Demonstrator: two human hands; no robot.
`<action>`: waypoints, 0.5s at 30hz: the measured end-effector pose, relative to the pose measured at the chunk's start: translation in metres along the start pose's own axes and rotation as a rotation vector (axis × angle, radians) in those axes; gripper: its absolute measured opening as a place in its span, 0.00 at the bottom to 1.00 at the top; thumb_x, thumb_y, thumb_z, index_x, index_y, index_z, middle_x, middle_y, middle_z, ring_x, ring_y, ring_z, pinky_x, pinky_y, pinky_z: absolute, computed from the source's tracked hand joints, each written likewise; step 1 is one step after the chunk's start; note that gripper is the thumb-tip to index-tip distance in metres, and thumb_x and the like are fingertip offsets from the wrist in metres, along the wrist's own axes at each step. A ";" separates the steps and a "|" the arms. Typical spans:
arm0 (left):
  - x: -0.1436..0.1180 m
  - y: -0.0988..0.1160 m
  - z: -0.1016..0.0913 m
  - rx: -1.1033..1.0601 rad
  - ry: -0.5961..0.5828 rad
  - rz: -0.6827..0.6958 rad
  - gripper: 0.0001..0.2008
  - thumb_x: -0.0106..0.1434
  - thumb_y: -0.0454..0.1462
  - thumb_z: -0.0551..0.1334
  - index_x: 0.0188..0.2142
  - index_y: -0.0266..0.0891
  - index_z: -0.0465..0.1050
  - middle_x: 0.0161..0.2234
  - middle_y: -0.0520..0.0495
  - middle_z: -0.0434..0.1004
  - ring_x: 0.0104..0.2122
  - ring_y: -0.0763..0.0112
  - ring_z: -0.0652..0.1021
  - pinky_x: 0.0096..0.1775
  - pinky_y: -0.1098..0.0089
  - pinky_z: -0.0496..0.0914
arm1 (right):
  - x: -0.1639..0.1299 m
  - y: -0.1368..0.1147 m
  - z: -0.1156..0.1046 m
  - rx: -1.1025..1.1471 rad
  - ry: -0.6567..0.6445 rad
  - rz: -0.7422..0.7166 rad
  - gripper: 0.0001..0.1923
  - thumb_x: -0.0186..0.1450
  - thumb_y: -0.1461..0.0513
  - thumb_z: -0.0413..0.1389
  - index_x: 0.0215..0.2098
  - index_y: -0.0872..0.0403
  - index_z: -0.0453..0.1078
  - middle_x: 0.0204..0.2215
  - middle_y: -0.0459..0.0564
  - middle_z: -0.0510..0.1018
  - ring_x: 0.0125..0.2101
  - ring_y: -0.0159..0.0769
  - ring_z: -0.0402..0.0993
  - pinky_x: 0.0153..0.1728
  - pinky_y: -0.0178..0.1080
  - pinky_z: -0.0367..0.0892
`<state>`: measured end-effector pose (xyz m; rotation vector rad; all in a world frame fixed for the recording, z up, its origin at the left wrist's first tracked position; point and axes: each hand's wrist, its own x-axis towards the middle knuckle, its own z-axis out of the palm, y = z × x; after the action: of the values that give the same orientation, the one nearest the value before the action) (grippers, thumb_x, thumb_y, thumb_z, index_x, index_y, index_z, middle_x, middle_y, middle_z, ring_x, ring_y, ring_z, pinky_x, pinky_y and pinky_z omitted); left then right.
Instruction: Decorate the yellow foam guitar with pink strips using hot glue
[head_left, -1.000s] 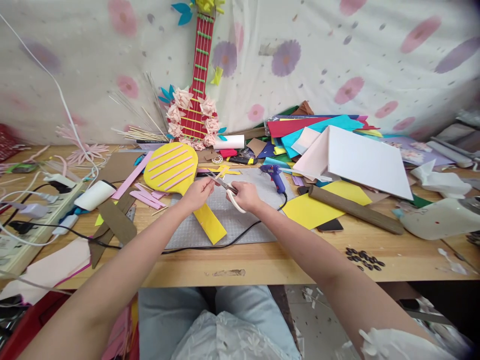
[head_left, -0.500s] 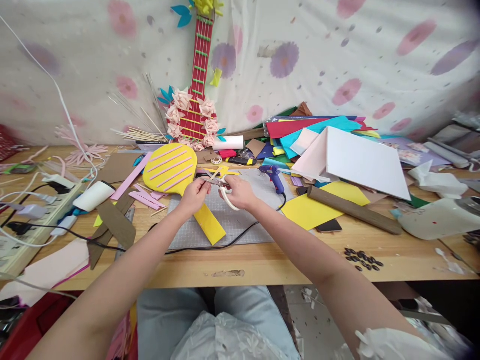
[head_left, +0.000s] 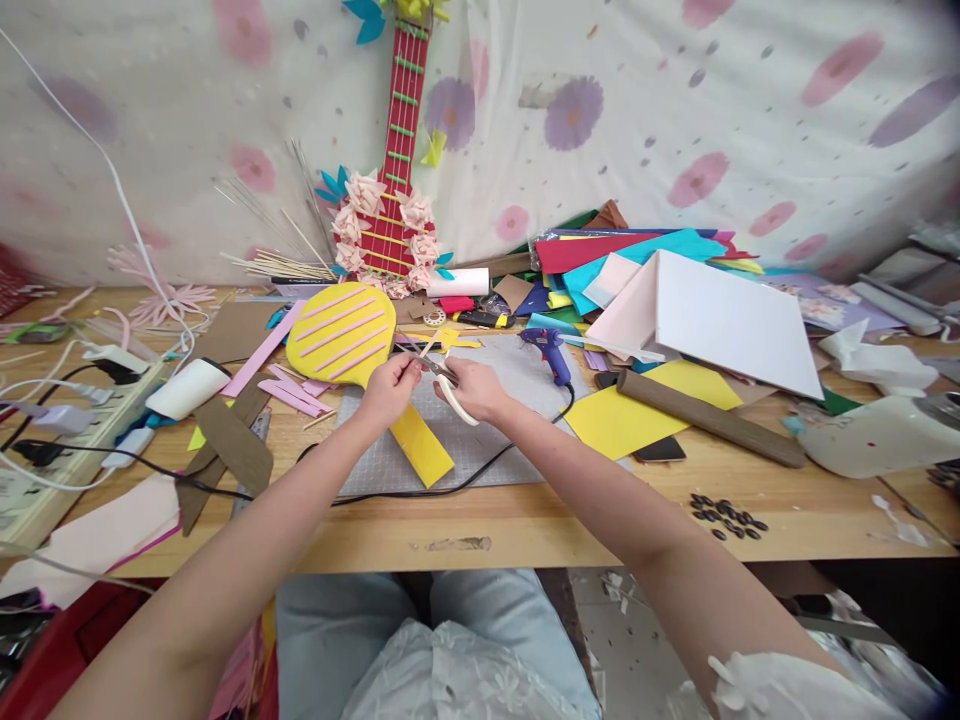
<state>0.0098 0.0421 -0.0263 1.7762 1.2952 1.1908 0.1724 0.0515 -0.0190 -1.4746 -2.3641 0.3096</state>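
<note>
Scissors (head_left: 443,377) in right fingers (head_left: 463,371) (curled)

The single view comes from a camera on the person's head, facing forward and down over pale-blue trousers (head_left: 337,635). The bare left hand (head_left: 390,390) and bare right hand (head_left: 477,387) sit near mid-frame at close range; the light-brown wooden bench (head_left: 525,530) spans the width beneath them, and white flower-printed sheeting (head_left: 645,60) fills the top, farther off.
</note>
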 end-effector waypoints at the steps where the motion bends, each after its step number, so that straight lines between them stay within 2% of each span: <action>1: 0.000 0.001 0.000 -0.016 0.002 -0.005 0.10 0.59 0.41 0.52 0.27 0.38 0.65 0.20 0.53 0.61 0.21 0.76 0.63 0.24 0.73 0.57 | 0.000 0.000 -0.001 0.001 -0.015 -0.005 0.11 0.60 0.54 0.49 0.30 0.53 0.63 0.31 0.47 0.75 0.31 0.34 0.69 0.26 0.34 0.51; 6: -0.001 0.011 -0.003 0.006 0.010 0.014 0.11 0.59 0.40 0.52 0.25 0.37 0.65 0.19 0.54 0.59 0.20 0.76 0.61 0.23 0.73 0.56 | 0.002 0.001 -0.006 0.017 -0.042 -0.023 0.11 0.60 0.53 0.48 0.31 0.53 0.63 0.33 0.47 0.75 0.33 0.33 0.69 0.27 0.33 0.52; 11: 0.002 0.005 -0.003 0.104 -0.001 -0.001 0.11 0.59 0.40 0.52 0.25 0.36 0.67 0.19 0.53 0.60 0.20 0.76 0.61 0.23 0.73 0.55 | 0.002 0.002 -0.002 0.047 -0.005 -0.026 0.10 0.59 0.54 0.50 0.30 0.53 0.62 0.33 0.48 0.75 0.33 0.33 0.68 0.27 0.32 0.53; 15: 0.003 0.009 -0.002 0.196 0.004 -0.025 0.11 0.59 0.39 0.51 0.28 0.36 0.69 0.19 0.53 0.60 0.20 0.75 0.61 0.23 0.73 0.55 | 0.003 0.001 0.005 0.082 -0.068 0.040 0.13 0.60 0.53 0.47 0.32 0.53 0.65 0.31 0.48 0.75 0.31 0.33 0.68 0.27 0.33 0.53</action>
<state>0.0119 0.0418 -0.0169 1.8892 1.4751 1.0848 0.1698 0.0545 -0.0238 -1.4975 -2.3468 0.4677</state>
